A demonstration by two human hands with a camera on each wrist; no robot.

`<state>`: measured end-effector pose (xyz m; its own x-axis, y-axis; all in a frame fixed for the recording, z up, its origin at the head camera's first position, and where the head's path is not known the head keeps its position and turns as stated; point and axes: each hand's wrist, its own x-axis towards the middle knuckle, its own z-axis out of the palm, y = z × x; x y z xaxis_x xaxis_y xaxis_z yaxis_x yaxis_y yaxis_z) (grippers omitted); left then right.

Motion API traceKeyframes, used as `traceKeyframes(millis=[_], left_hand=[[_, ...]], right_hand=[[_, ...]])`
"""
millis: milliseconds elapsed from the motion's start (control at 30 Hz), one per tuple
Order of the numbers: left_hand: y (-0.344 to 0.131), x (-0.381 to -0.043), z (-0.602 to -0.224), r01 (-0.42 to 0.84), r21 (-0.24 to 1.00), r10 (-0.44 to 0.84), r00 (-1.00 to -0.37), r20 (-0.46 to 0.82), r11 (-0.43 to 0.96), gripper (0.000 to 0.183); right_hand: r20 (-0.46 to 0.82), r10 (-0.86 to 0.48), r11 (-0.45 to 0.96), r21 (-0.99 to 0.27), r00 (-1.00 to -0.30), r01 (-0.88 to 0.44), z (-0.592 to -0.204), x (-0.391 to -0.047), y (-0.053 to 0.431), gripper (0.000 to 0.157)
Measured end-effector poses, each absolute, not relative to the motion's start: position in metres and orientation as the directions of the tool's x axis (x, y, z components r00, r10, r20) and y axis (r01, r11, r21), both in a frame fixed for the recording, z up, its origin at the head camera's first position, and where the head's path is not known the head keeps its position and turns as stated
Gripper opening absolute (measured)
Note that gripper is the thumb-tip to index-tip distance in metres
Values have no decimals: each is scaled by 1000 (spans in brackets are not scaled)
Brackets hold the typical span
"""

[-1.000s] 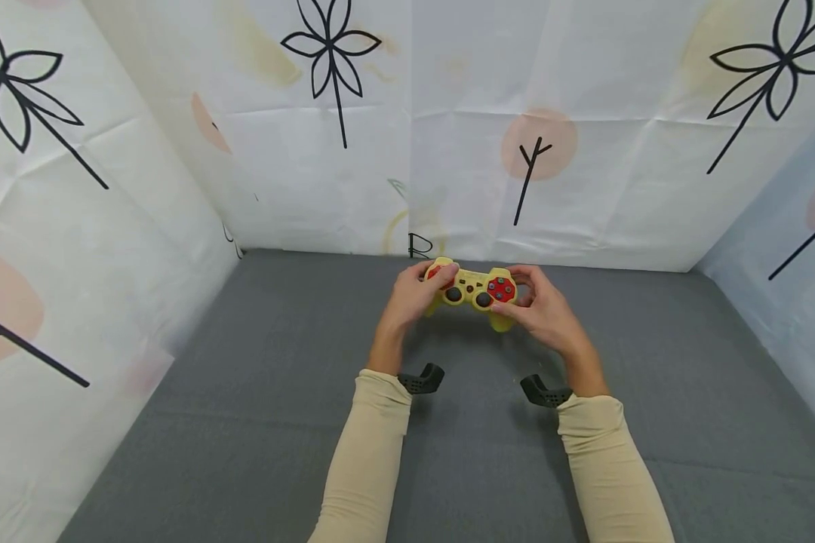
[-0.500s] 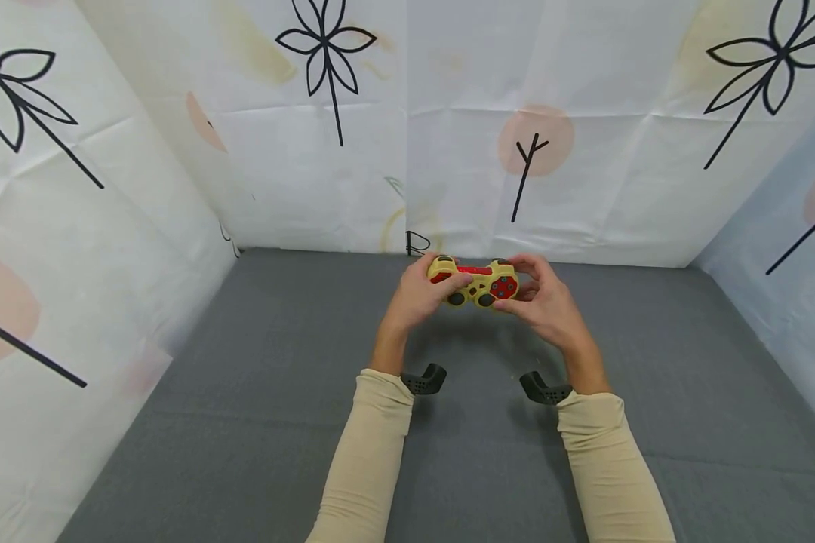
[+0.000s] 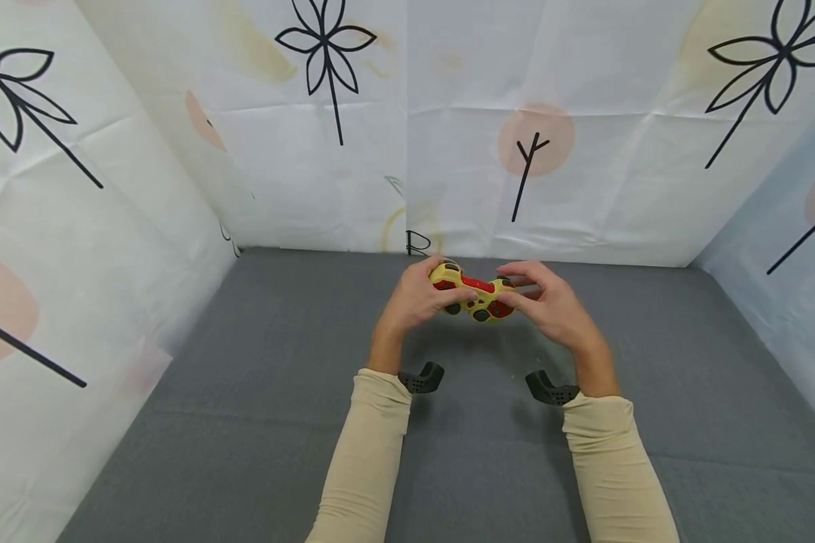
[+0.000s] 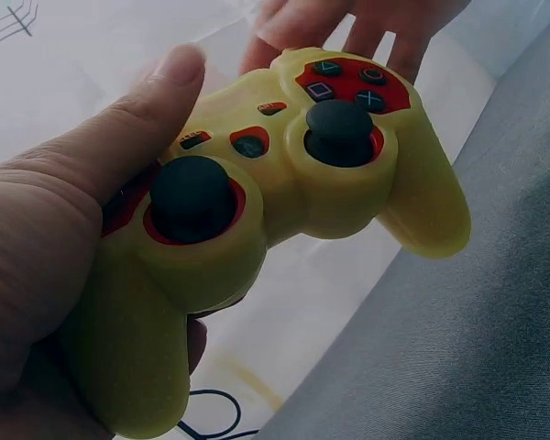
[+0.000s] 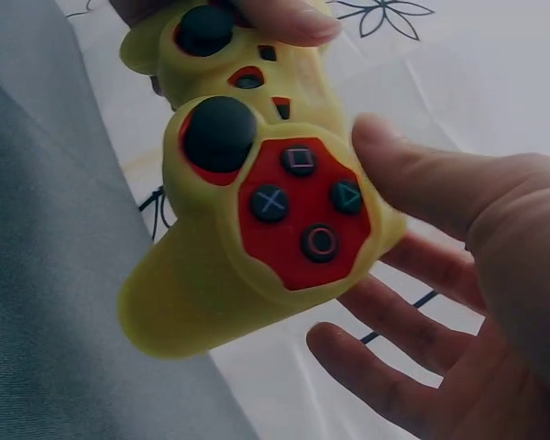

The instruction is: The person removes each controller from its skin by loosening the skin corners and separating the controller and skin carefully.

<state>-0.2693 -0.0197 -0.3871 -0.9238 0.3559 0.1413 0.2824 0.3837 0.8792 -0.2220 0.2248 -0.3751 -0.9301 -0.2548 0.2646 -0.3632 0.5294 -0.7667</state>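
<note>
A yellow game controller [image 3: 478,284] with red panels and black thumbsticks is held up near the back of the grey surface. My left hand [image 3: 410,299] grips its left side; in the left wrist view the thumb [image 4: 147,115] lies across the front, with the fingers mostly hidden behind the grip. My right hand [image 3: 555,305] is at the controller's other end. The right wrist view shows its thumb [image 5: 422,179] at the edge near the face buttons and its fingers [image 5: 394,321] spread loosely behind, not curled round the handle [image 5: 179,293].
Grey cloth [image 3: 278,422] covers the flat surface beneath. White printed sheets [image 3: 462,173] stand as walls behind and at both sides, close beyond the hands. A black wrist device [image 3: 422,378] sits on the left wrist, another device [image 3: 550,389] on the right.
The controller has tilted so its red top strip shows, and its right end has dropped lower. My left thumb has slid further across its front. The right hand has loosened and shifted slightly right.
</note>
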Motion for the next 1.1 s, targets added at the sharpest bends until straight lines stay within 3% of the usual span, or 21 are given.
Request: traceKeyframes(millis=[367,633,867,1100], left_hand=[[-22,-267,-386,265,874,362,-925,112,407,48],[-24,-267,-385,269,870,358,-926,115,414,46],[-24,-267,-380,254,840,371,-926,68,479,54],[-21,-266,-377,219,800,386,-922,-17,559,69]], right_hand=[[503,-305,525,-619,-809,-584,-384,-224,216,18],[621,-334,597,-443,-709,-669,-383,-226,209,9],[542,-359,569,-519,-760,-639,-381,-223,208,3],[524,-299,582,-562,-797,-588,-378,-219,206,8]])
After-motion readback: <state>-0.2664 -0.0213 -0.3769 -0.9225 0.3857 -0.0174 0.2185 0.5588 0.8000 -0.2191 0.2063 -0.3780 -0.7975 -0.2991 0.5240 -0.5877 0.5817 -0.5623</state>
